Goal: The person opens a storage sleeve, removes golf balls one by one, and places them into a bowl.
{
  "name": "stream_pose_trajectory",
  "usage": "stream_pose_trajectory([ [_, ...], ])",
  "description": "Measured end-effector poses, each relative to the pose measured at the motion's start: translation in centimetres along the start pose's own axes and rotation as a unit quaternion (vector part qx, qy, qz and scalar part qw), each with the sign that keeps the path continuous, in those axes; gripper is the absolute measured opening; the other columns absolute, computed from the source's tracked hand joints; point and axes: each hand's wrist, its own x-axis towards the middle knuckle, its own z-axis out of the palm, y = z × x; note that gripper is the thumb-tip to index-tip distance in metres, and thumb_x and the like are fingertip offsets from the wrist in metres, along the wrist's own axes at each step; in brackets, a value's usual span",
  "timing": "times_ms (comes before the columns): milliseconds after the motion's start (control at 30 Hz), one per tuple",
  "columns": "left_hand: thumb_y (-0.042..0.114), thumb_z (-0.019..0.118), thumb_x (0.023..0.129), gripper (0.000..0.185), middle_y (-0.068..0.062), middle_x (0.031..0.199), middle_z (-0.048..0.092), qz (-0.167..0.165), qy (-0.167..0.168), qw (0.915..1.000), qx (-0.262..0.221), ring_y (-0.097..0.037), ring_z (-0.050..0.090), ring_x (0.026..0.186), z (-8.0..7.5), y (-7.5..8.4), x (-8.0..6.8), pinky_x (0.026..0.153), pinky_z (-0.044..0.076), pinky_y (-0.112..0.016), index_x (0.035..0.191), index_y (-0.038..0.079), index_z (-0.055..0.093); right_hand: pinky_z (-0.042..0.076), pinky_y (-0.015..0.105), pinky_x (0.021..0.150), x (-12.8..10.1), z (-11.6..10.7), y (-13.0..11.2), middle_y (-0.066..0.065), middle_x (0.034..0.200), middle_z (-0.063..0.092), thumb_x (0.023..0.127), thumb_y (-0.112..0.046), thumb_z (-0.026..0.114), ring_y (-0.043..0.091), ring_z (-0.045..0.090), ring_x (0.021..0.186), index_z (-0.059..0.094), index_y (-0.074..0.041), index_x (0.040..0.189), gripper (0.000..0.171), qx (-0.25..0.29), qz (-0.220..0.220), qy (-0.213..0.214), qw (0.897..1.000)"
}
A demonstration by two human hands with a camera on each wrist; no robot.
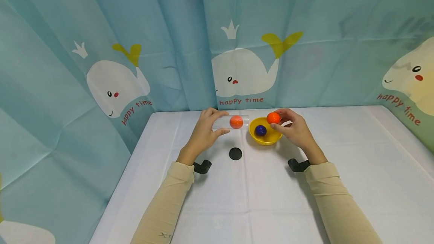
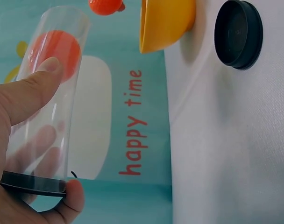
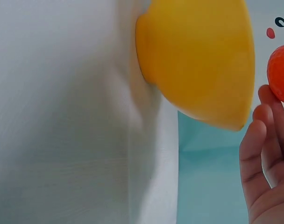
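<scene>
My left hand point(image 1: 203, 133) grips a clear plastic tube point(image 1: 230, 122) held sideways above the table, with one orange ball point(image 1: 236, 122) inside it. In the left wrist view my thumb lies across the tube point(image 2: 48, 100) and the ball point(image 2: 55, 49) sits near its open end. My right hand point(image 1: 293, 127) pinches a second orange ball point(image 1: 273, 118) just over the rim of a yellow bowl point(image 1: 268, 138). A dark blue ball point(image 1: 260, 130) lies in the bowl. The right wrist view shows the bowl point(image 3: 198, 60) from outside and the held ball point(image 3: 281, 72) at the edge.
A black round lid point(image 1: 235, 154) lies on the white tablecloth point(image 1: 251, 199) in front of the tube. Blue whale-print curtains point(image 1: 237, 48) close off the back and both sides. Black wrist straps point(image 1: 202, 166) show at both cuffs.
</scene>
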Motion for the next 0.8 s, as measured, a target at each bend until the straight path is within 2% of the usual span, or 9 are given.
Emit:
stream_pose_trajectory([
  [233, 0.026, 0.084, 0.086, 0.053, -0.004, 0.121, 0.058, -0.017, -0.005, 0.9998, -0.010, -0.024, 0.048, 0.117, 0.2, 0.0, 0.0, 0.101, 0.049, -0.042, 0.135, 0.019, 0.064, 0.046, 0.014, 0.081, 0.1, -0.1, 0.8, 0.020, 0.126, 0.064, 0.092, -0.017, 0.077, 0.035, 0.055, 0.110, 0.062, 0.000, 0.129, 0.043, 0.002, -0.006, -0.003, 1.000],
  [467, 0.026, 0.084, 0.086, 0.053, -0.003, 0.121, 0.058, -0.032, -0.003, 0.9992, -0.024, -0.023, 0.049, 0.120, 0.3, -0.1, 0.1, 0.104, 0.048, -0.042, 0.134, 0.020, 0.065, 0.045, 0.020, 0.087, 0.1, 0.1, 1.2, 0.021, 0.132, 0.059, 0.092, -0.017, 0.077, 0.037, 0.054, 0.116, 0.060, 0.001, 0.130, 0.045, -0.010, -0.001, 0.000, 1.000],
  [800, 0.026, 0.084, 0.085, 0.053, -0.005, 0.123, 0.058, -0.035, -0.003, 0.9990, -0.029, -0.023, 0.049, 0.121, 0.4, -0.2, 0.1, 0.105, 0.048, -0.043, 0.134, 0.019, 0.065, 0.047, 0.047, 0.098, 0.0, 0.0, 1.6, 0.022, 0.133, 0.055, 0.094, -0.018, 0.075, 0.038, 0.050, 0.120, 0.059, 0.001, 0.132, 0.046, -0.019, 0.034, -0.033, 0.999],
])
